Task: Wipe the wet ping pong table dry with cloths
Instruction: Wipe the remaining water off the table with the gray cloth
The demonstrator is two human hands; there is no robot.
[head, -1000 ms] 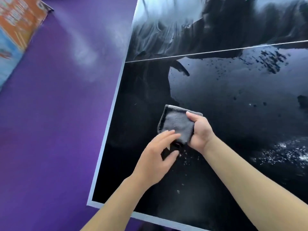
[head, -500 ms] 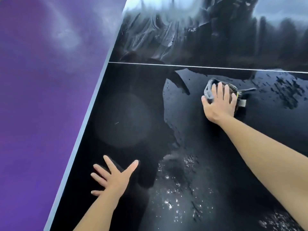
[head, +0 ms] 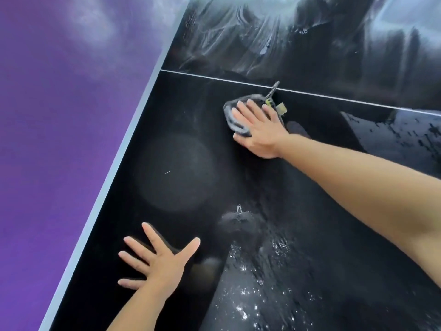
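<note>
Your left hand lies flat with fingers spread on the counter, well short of its white line. Your right hand presses straight fingers on the cloth, just below that line.

black table, white line, grey cloth, purple floor.

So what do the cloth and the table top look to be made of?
Cloth: grey, soft, plush pile, probably microfibre; it bunches under the right hand. Table top: hard, dark, smooth board with painted white line; wet patches mirror light. Core material cannot be told.
</note>
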